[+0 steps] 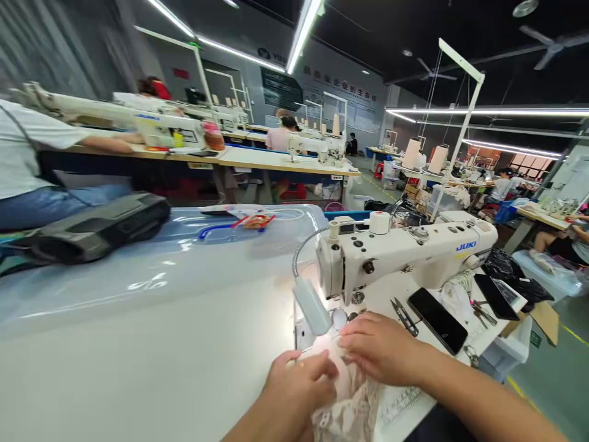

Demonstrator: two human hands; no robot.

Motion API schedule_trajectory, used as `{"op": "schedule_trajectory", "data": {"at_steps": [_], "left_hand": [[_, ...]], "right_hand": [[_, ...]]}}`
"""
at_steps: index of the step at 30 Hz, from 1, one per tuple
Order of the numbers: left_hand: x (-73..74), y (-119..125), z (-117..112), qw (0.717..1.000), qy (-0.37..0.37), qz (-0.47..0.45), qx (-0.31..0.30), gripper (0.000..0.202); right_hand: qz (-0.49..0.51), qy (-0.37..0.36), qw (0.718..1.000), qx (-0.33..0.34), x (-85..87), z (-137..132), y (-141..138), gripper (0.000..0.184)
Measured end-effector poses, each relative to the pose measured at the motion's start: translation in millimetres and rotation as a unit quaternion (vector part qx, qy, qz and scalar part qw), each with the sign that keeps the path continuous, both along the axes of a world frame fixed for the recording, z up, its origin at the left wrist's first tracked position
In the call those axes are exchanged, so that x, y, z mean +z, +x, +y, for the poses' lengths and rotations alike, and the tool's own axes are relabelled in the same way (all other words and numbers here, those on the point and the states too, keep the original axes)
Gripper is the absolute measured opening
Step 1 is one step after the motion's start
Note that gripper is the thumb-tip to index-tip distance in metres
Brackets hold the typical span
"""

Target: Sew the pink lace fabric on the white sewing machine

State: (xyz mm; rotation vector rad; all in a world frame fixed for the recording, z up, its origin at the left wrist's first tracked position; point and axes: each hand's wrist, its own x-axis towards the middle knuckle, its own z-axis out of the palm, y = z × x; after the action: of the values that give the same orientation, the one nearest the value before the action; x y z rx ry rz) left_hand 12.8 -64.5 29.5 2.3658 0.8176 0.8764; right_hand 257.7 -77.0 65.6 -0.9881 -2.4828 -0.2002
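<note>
A pale lace fabric (pixel 345 417) lies bunched at the needle end of a white sewing machine (pixel 409 255), its lace part trailing toward the wearer. The left hand (pixel 304 383) has its fingers curled, gripping the fabric; the right hand (pixel 380 347) rests bent fingers on it close to the needle, though whether they pinch it cannot be told. A lamp (pixel 313 307) on a bendable neck hangs just above the hands and lights the cloth. Right of the needle, black thread snips (pixel 405 317) and a dark phone (pixel 437 320) lie on the white tabletop (pixel 138 356). Leftward from the left hand the smooth surface runs broadly to a glossy clear plastic sheet (pixel 230 248), on which a bulky dark object (pixel 101 227) sits. Beyond are further rows of sewing machines, a seated co-worker in a white top (pixel 32 147), a grey wall with lettering and a dark ceiling with strip lights. On the right the table's edge slants beneath the right forearm, a pale bin (pixel 510 350) just outside it, then floor with a yellow line. The machine arm bounds the hands' far side; the widest room for moving lies to the left.
</note>
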Motion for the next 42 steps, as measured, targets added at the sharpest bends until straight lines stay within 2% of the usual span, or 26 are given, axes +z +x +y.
{"op": "schedule_trajectory", "data": {"at_steps": [4, 7, 10, 13, 17, 23, 25, 27, 31, 33, 35, 39, 42], "left_hand": [[-10.0, 3.5, 0.3, 0.997, -0.042, -0.069, 0.022, 0.013], [-19.8, 1.3, 3.2, 0.999, 0.022, -0.042, 0.026, 0.016], [-22.6, -0.3, 6.8, 0.997, 0.074, 0.023, 0.006, 0.025], [-18.9, 0.2, 8.6, 0.994, 0.084, 0.070, -0.004, 0.035], [-20.0, 2.5, 10.1, 0.992, 0.093, 0.083, 0.011, 0.036], [-53.3, 9.8, 25.1, 0.985, 0.149, 0.064, 0.057, 0.028], [-58.7, 10.7, 28.8, 0.983, 0.156, 0.079, 0.059, 0.026], [-55.7, 9.6, 28.4, 0.982, 0.152, 0.097, 0.057, 0.026], [-38.5, 4.1, 20.2, 0.984, 0.145, 0.097, 0.042, 0.029], [-35.9, 2.8, 18.4, 0.984, 0.144, 0.096, 0.036, 0.025], [-41.6, 3.6, 20.2, 0.984, 0.149, 0.098, 0.032, 0.022], [-64.3, 8.4, 28.6, 0.980, 0.156, 0.115, 0.033, 0.022], [-66.8, 8.5, 31.5, 0.982, 0.138, 0.125, 0.040, 0.027]], "right_hand": [[-0.058, -0.033, 0.998, 0.022, -14.7, 24.6, -10.6, 0.012], [-0.048, -0.035, 0.998, 0.014, -26.6, 32.3, -5.5, 0.019], [-0.029, -0.029, 0.999, 0.010, -31.4, 32.3, -0.9, 0.021], [-0.014, -0.023, 1.000, 0.009, -31.5, 31.5, 0.6, 0.023], [-0.016, -0.025, 0.999, -0.015, -32.8, 33.9, 1.3, 0.026], [-0.034, -0.027, 0.998, -0.045, -38.7, 39.9, 3.3, 0.021], [-0.035, -0.026, 0.998, -0.048, -39.0, 40.9, 3.8, 0.020], [-0.035, -0.025, 0.998, -0.050, -38.5, 41.2, 4.0, 0.020], [-0.035, -0.018, 0.998, -0.047, -38.0, 40.1, 4.0, 0.024], [-0.034, -0.016, 0.998, -0.045, -38.2, 39.2, 4.1, 0.028], [-0.033, -0.019, 0.998, -0.045, -38.1, 38.3, 4.3, 0.030], [-0.029, -0.042, 0.998, -0.046, -36.3, 36.6, 4.3, 0.028], [-0.020, -0.058, 0.997, -0.047, -33.7, 35.6, 3.3, 0.028]]}}
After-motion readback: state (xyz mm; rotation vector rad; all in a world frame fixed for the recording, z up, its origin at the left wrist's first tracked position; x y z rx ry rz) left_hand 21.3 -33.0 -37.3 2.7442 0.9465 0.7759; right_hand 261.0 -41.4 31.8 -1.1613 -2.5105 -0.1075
